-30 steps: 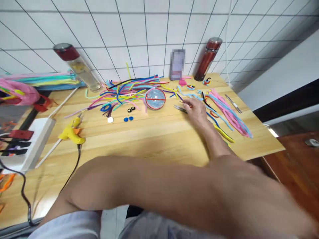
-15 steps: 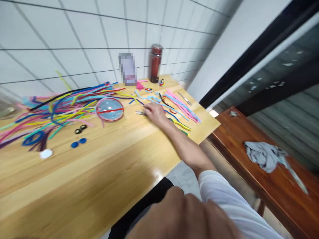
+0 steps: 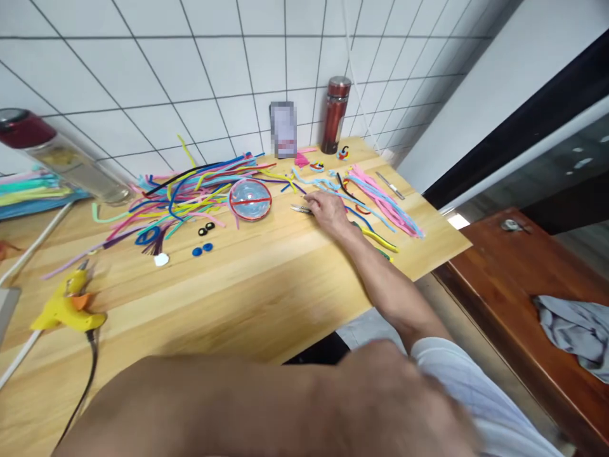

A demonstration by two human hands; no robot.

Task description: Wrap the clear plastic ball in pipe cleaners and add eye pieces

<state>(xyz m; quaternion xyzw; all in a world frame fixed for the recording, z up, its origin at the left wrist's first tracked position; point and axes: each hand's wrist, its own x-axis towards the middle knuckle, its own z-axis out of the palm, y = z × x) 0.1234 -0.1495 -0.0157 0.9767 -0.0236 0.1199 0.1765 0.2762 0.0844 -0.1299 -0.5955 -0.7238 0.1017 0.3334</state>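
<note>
Though clipped by the left edge, red-capped bottle [image 3: 71, 168]: set far back by the tiled wall [image 3: 152, 70], presumably away from the near edge of the counter [image 3: 228, 298].
Yellow glue gun [image 3: 61, 308]: lying nearer, nozzle pointed far, perhaps to keep the tip off loose pieces; cord lost behind the crossing arm.
Fuzzy stems [image 3: 190, 198]: heaped in many colours at the far side, too overlapped for tracing single ends.
Small discs: white [image 3: 162, 259], blue [image 3: 197, 252] and black [image 3: 203, 231], just near of the heap; blue and black in pairs, likely to keep like with like.
Clear round container [image 3: 250, 206]: right of the heap, red band across; contents hard to make out.
Phone [image 3: 284, 130]: propped against the wall, apparently to face the near side; screen pixelated, unreadable.
Metal tool tip [image 3: 299, 209]: on the counter, poking out left from under the right hand; remainder hidden.
Right hand [image 3: 327, 212]: palm down, fingers loosely curled beside a dark blue stem; no telling whether gripping the tool, pinching the stem or merely resting.
Red flask [image 3: 335, 117]: upright by the wall, far beyond the hand.
Pink-and-blue bundle [image 3: 385, 203]: laid lengthwise to the right, seemingly sorted apart from the heap.
Left hand [image 3: 404, 397]: near, blurred, in front of the right sleeve; finger spread and any hold impossible to tell.
Grey cloth [image 3: 575, 333]: far right, cut off by the frame.
</note>
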